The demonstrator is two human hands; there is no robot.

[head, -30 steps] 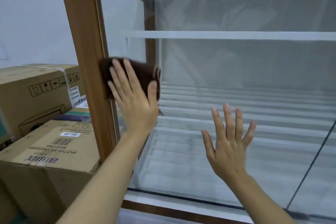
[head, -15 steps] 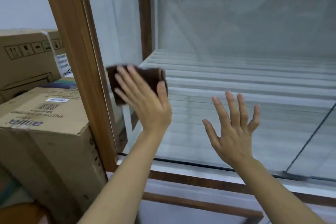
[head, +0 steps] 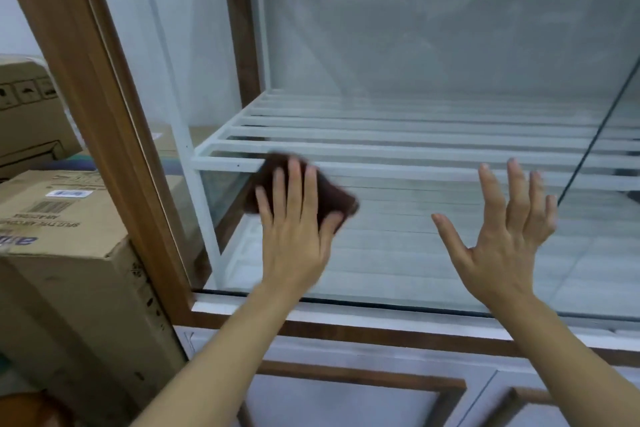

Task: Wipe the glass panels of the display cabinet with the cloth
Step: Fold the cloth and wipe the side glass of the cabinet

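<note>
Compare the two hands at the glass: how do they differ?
The left hand presses a dark brown cloth flat on the cabinet's glass panel; the right hand holds nothing. The left hand's fingers lie close together; the right hand's are spread. Both are raised, palms toward the glass.

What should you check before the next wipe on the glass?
1. Brown cloth under the left hand: ok, the palm lies flat on it.
2. Cloth pressed to the glass panel: cannot tell, though it looks so.
3. Right hand out of the cloth's way: ok, open and off to the side.
4. Room to wipe toward the wooden frame post: ok, bare glass lies between.
5. Cardboard boxes clear of the glass: ok, they stand outside the post.
6. Glass clean: not ok, it looks hazy.
</note>
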